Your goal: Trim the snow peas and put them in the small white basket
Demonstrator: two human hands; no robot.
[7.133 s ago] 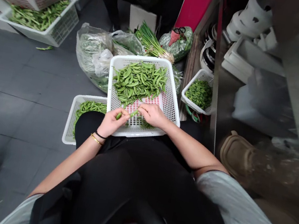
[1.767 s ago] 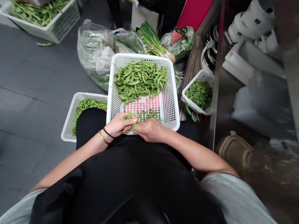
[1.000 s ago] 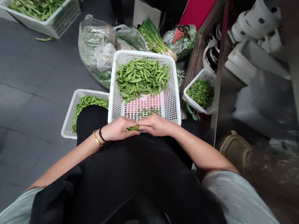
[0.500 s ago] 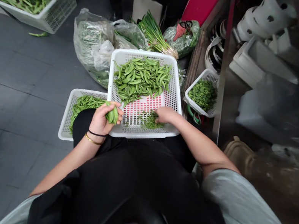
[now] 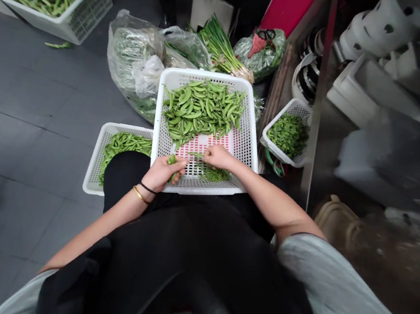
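Your left hand (image 5: 162, 173) is curled over a few green pods (image 5: 171, 160), thumb and fingers closed round them with the ends poking out. Your right hand (image 5: 217, 156) pinches a slender green piece (image 5: 195, 154) that points toward the left; whether it is a whole pod or a stripped bit, you cannot tell from here.

Expect the pods to be very light, firm enough to keep their shape yet easily snapped or bruised, and perhaps a little slick on the skin. Keep the left grip loose round their middles, and take a single pod near its tip, between thumb and forefinger. The slender piece probably bends readily, so a fingertip pinch suits it.

Beneath your hands, small green scraps (image 5: 215, 174) lie in the near part of the white basket (image 5: 250, 131), which rests on your lap; the main heap of pods (image 5: 202, 109) fills its far half.

Compared with half a second ago, your left hand is turned inward over the basket's near left corner instead of showing its pods upward. Your right hand is up off the scraps and nearer the left, while the heap looks unchanged.
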